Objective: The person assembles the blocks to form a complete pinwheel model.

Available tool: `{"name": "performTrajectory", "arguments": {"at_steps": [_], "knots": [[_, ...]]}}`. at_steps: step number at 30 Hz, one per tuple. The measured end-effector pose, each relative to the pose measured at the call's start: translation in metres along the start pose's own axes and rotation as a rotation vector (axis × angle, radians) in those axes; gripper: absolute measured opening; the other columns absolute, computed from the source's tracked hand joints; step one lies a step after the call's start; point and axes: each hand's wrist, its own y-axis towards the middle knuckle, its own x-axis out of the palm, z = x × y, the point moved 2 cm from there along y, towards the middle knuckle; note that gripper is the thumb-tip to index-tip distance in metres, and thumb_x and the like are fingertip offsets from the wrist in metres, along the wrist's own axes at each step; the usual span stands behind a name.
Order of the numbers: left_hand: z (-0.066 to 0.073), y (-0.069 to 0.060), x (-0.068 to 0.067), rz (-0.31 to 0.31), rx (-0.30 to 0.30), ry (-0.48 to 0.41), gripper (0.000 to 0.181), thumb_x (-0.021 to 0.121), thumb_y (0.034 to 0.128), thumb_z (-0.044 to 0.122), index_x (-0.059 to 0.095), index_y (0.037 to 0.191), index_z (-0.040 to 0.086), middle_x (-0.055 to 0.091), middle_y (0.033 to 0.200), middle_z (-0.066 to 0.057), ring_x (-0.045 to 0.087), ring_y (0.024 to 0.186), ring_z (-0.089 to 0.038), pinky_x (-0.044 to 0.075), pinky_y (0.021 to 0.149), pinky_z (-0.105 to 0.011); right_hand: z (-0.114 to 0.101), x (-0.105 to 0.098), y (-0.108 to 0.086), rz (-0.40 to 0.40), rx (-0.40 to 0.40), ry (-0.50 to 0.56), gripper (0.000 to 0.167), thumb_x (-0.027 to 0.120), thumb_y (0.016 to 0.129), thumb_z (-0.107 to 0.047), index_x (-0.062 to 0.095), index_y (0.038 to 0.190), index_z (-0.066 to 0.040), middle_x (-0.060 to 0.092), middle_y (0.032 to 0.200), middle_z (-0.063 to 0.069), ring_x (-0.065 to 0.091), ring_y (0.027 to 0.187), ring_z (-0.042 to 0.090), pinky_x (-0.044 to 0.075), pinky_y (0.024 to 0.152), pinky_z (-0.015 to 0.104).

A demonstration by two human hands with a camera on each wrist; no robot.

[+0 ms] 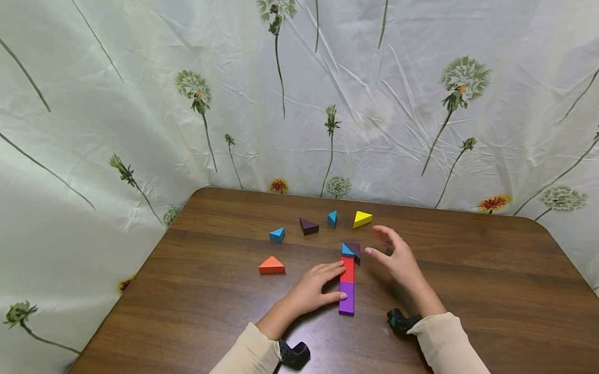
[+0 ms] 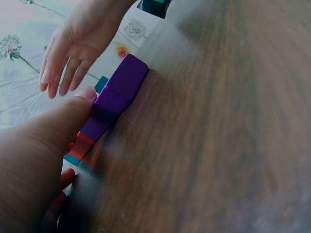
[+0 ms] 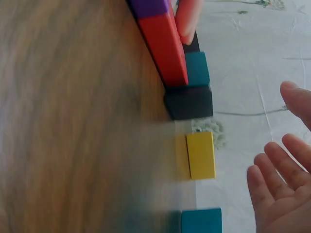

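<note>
In the head view a column of blocks runs away from the person: a purple block (image 1: 346,305) nearest, a red block (image 1: 348,274) beyond it, then a blue triangular block (image 1: 347,251) beside a dark purple triangular block (image 1: 355,248). From the left side, my left hand (image 1: 312,288) touches the column with extended fingers at the red part and its thumb at the purple part. My right hand (image 1: 400,263) hovers to the right of the far end, fingers spread and holding nothing. A teal block (image 3: 201,221) is partly hidden behind it in the head view.
Farther out on the brown table (image 1: 201,315) lie a yellow triangular block (image 1: 362,219), a small blue one (image 1: 332,219), a dark one (image 1: 308,226), another blue one (image 1: 277,234) and an orange one (image 1: 272,265). A flower-printed curtain (image 1: 381,129) hangs behind the table.
</note>
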Motion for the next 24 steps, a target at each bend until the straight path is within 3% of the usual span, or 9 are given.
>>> {"name": "performTrajectory", "arguments": {"at_steps": [8, 11, 24], "knots": [[0.000, 0.000, 0.000, 0.018, 0.016, 0.014, 0.060, 0.058, 0.0838, 0.044, 0.046, 0.133, 0.013, 0.038, 0.139, 0.001, 0.036, 0.124, -0.019, 0.028, 0.101, -0.038, 0.006, -0.012, -0.004, 0.228, -0.088, -0.090, 0.053, 0.072, 0.076, -0.010, 0.048, 0.121, 0.003, 0.049, 0.119, 0.020, 0.044, 0.112, 0.035, 0.034, 0.094, 0.048], [0.000, 0.000, 0.000, 0.021, 0.019, 0.016, 0.059, 0.060, 0.0836, 0.043, 0.046, 0.132, 0.012, 0.039, 0.138, 0.001, 0.036, 0.124, -0.018, 0.028, 0.101, -0.037, 0.012, -0.013, -0.004, 0.281, -0.087, -0.091, 0.052, 0.072, 0.076, -0.008, 0.048, 0.120, 0.005, 0.048, 0.118, 0.021, 0.043, 0.112, 0.036, 0.033, 0.095, 0.048], [0.000, 0.000, 0.001, 0.030, 0.028, 0.037, 0.060, 0.058, 0.0841, 0.045, 0.046, 0.133, 0.013, 0.038, 0.139, 0.002, 0.036, 0.124, -0.018, 0.028, 0.101, -0.038, 0.042, -0.018, -0.005, 0.262, 0.077, -0.123, 0.056, 0.068, 0.080, -0.009, 0.040, 0.127, 0.005, 0.042, 0.124, 0.025, 0.039, 0.116, 0.040, 0.031, 0.095, 0.050]]}}
